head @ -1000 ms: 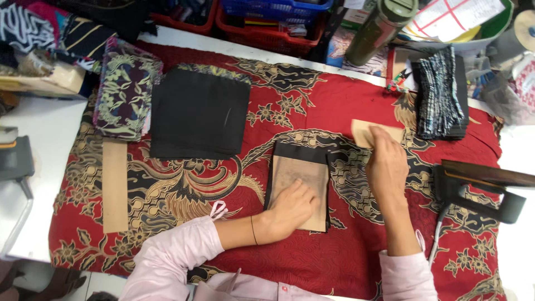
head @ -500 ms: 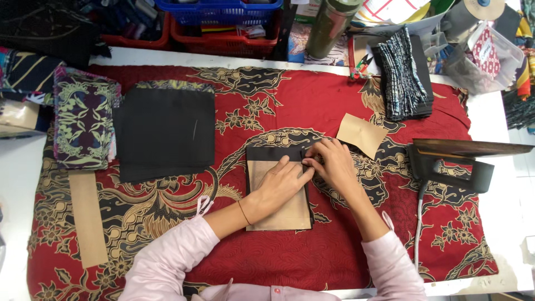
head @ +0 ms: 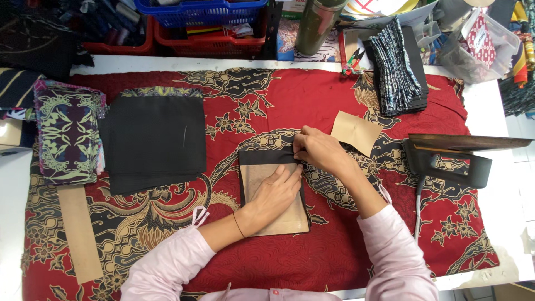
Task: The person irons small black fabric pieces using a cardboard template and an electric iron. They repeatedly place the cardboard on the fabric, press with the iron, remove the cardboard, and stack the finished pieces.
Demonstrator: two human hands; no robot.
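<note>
White tabletop (head: pixel 504 111): covered by a red, black and gold patterned batik cloth (head: pixel 312 95); a dark flat iron (head: pixel 451 159) rests at its right edge.

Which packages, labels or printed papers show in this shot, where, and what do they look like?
Clear plastic tub, top right off the cloth: boxy, holding a red patterned packet with a white label.
Printed paper, top edge right of centre: white sheet with red lines, partly cut off.
Printed package, left of the green bottle: blue, mostly hidden.

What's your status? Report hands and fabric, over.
Left hand flat on tan template. Right hand pinching black fabric edge. Iron parked right, apart.
</note>
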